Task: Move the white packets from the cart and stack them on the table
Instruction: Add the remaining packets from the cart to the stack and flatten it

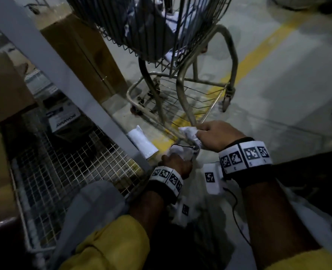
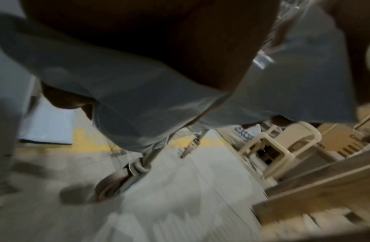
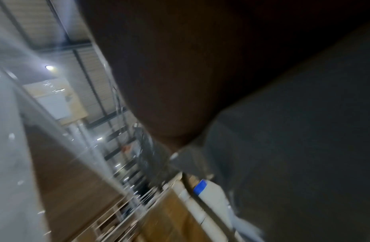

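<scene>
In the head view a wire cart (image 1: 161, 36) stands ahead with packets in its basket (image 1: 151, 26). Both hands are down at the near corner of its lower rack (image 1: 180, 98). My left hand (image 1: 175, 160) and my right hand (image 1: 206, 133) each grip a crumpled white packet (image 1: 187, 133); whether it is one packet or two I cannot tell. Another white packet (image 1: 141, 141) lies flat on the floor to the left. The left wrist view shows pale packet film (image 2: 138, 98) under the palm, above a cart wheel (image 2: 113, 185). Dark film (image 3: 293, 147) fills the right wrist view.
A grey metal rack post (image 1: 64, 75) with wire mesh (image 1: 64, 162) stands close on my left, and cardboard boxes (image 1: 79, 51) sit behind it. A yellow line (image 1: 258, 51) crosses the concrete floor. Pale plastic chairs (image 2: 283, 147) and a wooden pallet (image 2: 314, 196) lie beyond the cart.
</scene>
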